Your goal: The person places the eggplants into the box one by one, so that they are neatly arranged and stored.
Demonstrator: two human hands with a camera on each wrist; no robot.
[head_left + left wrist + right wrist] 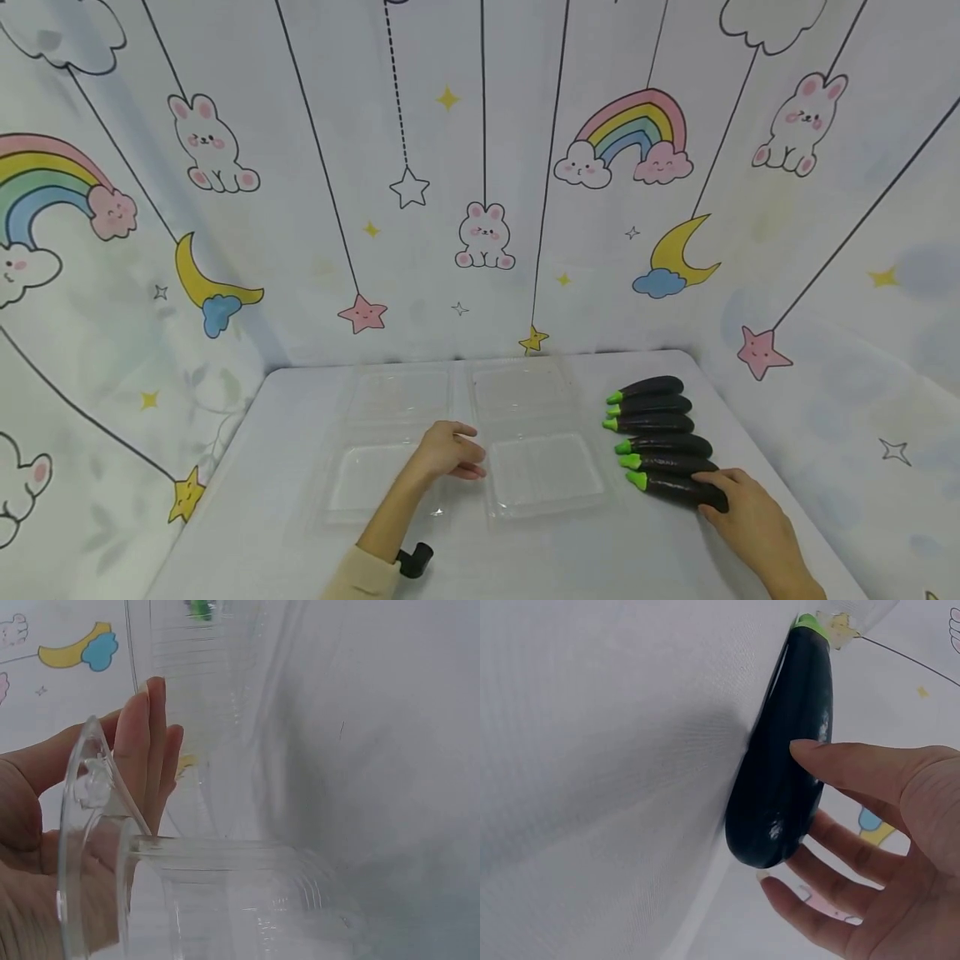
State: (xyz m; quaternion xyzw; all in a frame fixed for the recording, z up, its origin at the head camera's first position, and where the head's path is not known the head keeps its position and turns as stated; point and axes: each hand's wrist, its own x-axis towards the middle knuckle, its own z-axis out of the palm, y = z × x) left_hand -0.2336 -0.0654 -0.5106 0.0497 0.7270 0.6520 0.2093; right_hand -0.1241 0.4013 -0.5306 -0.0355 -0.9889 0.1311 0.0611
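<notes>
Several dark eggplants with bright green stem ends lie in a column at the table's right side. The nearest eggplant (675, 487) is in my right hand (753, 521), at its rounded end. In the right wrist view, the thumb presses one side of this eggplant (784, 750) and the fingers curl behind it. My left hand (447, 452) hovers between two clear plastic containers, a left container (352, 479) and a right container (547, 475), its fingers loosely bent and holding nothing. In the left wrist view, a transparent container rim (69, 847) stands in front of the left hand (142, 765).
Behind the two containers lie a left clear plastic section (401, 392) and a right one (521, 387). A small black object (415, 560) shows by the left wrist. Patterned white cloth (420, 275) rises behind the white table (247, 492) and along both sides.
</notes>
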